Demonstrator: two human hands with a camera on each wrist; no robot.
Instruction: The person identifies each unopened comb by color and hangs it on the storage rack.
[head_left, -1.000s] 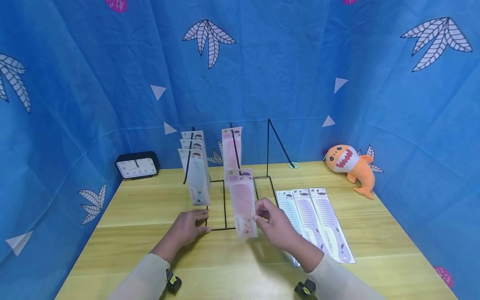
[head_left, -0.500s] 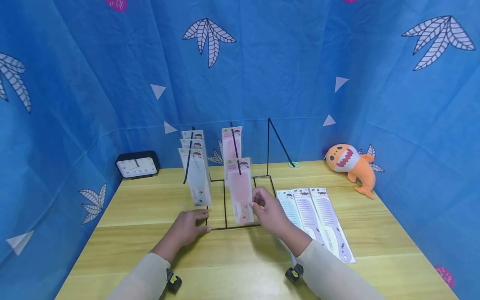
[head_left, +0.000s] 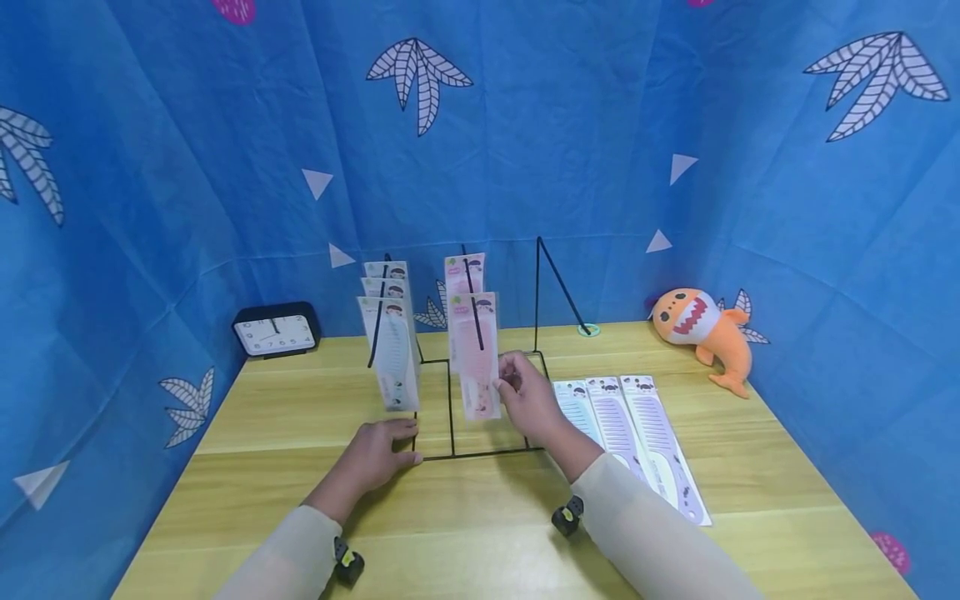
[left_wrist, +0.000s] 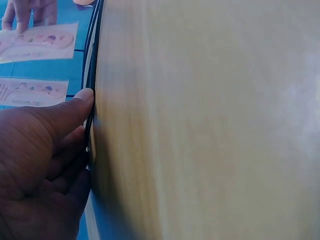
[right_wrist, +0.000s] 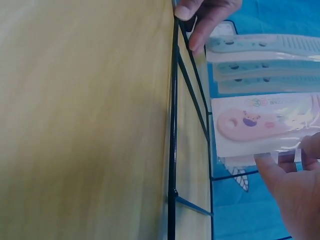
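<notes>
My right hand (head_left: 531,404) pinches the lower right edge of a packaged pink comb (head_left: 480,393), which hangs on the middle prong of a black wire rack (head_left: 489,454). Another pink comb (head_left: 456,275) hangs behind it on the same prong. The left hand (head_left: 375,454) holds the rack's front left base corner; in the left wrist view, its thumb (left_wrist: 82,97) lies against the wire. Several packaged blue combs (head_left: 393,358) hang from the left prong. Seen from the right wrist, the pink comb's handle end (right_wrist: 245,122) is above the right fingers.
To the right, a blue comb (head_left: 577,408) and two purple combs (head_left: 663,450) lie flat on the wooden table (head_left: 450,533). The rack's right prong (head_left: 561,283) ends in a small teal ring (head_left: 588,330). A clock (head_left: 275,332) and an orange plush shark (head_left: 705,333) stand behind.
My right hand has pushed the front pink comb back along the middle prong, away from me and slightly left, closer to the rear pink comb. The left hand has stayed at the rack's corner.
</notes>
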